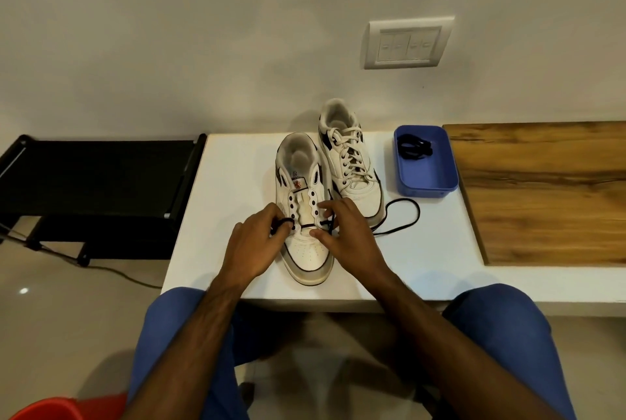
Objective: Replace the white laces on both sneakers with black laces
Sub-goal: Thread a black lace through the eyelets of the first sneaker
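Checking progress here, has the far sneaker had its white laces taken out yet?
No, the far sneaker is still fully laced in white, while only the near sneaker has a black lace started at its lowest eyelets.

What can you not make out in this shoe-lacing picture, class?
Head view only:
1. Left end of the black lace: hidden inside the left hand.
2. Lowest right eyelet of the near sneaker: covered by the right hand.
3. Logo on its tongue: too small.
4. Red object: cut off by the bottom edge.
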{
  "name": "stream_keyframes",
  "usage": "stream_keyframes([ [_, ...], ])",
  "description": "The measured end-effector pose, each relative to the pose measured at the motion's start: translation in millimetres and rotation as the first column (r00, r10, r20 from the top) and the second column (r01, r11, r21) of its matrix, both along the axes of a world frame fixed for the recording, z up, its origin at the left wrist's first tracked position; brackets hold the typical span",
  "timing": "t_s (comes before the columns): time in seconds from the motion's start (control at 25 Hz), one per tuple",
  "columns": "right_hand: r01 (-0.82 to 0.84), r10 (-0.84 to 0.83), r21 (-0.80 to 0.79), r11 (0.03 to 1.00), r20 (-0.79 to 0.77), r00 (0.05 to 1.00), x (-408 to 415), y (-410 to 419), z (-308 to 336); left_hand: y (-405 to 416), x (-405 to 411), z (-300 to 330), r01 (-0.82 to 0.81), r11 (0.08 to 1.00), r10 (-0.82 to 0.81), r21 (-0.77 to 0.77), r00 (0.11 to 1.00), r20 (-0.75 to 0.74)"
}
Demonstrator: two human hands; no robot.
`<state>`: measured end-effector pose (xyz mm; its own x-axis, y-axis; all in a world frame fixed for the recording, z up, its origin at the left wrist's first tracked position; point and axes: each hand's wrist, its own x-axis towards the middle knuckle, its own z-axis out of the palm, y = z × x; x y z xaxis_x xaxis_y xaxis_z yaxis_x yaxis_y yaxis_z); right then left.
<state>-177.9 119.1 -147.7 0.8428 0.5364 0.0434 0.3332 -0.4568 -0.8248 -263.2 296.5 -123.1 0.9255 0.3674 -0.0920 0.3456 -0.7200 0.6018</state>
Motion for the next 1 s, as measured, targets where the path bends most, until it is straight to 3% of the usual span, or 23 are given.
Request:
stream_keyframes([
  [0.08,0.002,-0.002,0.006,1.0,-0.002,1.0,0,0,-1,-4,2,-2,0.03,0.997,-0.026,0.075,0.999,-0.044],
  [0.2,0.006,-0.005,0.025,1.0,-0.013,1.0,-1,0,-3,-8,8,-7,0.053,0.984,-0.055,0.17,0.998,0.006],
  [0.36,0.007,-0.007,0.021,1.0,-0.032,0.999,1,0,-3,-2,10,-16,0.054,0.997,-0.055,0.048,0.998,0.025],
  [0.44,0.004,-0.003,0.01,1.0,-0.033,0.999,1,0,-3,3,7,-15,-0.023,0.993,0.025,-0.117,1.0,0.017],
  [0.6,-0.008,0.009,0.019,1.0,-0.042,0.999,2,-1,-3,20,1,-5,-0.182,0.848,0.153,-0.497,0.983,-0.099],
  [0.84,-0.004,0.005,0.029,1.0,-0.051,0.999,1,0,-6,26,-4,10,-0.342,0.576,0.242,-0.742,0.939,-0.245],
  [1.0,0.001,0.0,0.024,1.0,-0.061,0.998,0,0,-8,31,-8,8,-0.397,0.409,0.265,-0.822,0.913,-0.309],
])
